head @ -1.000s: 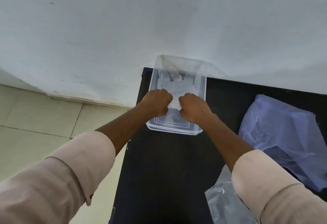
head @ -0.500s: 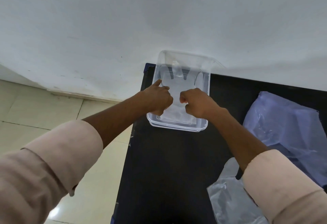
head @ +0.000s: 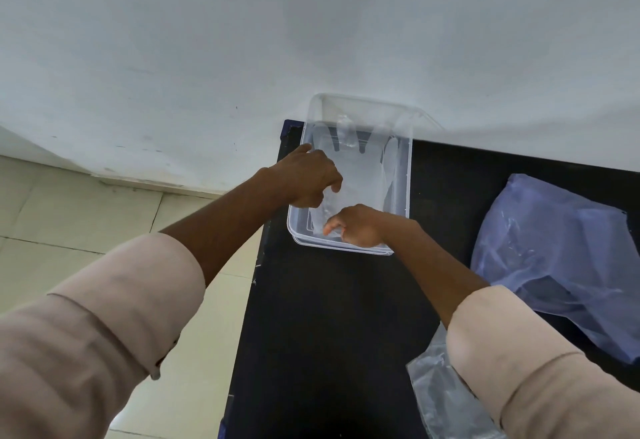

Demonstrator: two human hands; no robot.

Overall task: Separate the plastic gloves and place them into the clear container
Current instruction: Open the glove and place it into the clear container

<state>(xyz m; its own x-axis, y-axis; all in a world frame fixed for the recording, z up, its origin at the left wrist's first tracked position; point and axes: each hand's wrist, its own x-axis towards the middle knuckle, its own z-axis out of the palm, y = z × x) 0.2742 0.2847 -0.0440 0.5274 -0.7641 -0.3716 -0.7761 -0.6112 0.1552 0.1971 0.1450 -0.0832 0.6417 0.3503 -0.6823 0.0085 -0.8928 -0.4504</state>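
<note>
A clear plastic container stands at the far left corner of the black table, against the wall. A thin see-through plastic glove lies spread inside it, fingers pointing toward the wall. My left hand is over the container's left side, fingers curled and pinching the glove's near part. My right hand is at the container's near end, fingers closed on the glove's cuff edge. How many gloves lie in the container is unclear.
A bluish plastic bag lies on the black table at the right. Another clear plastic bag lies near my right sleeve. The white wall rises just behind the container; tiled floor shows left of the table edge.
My right hand has pulled back toward the container's near end while my left hand stayed over the left side. The glove now lies flatter and more spread in the container.
</note>
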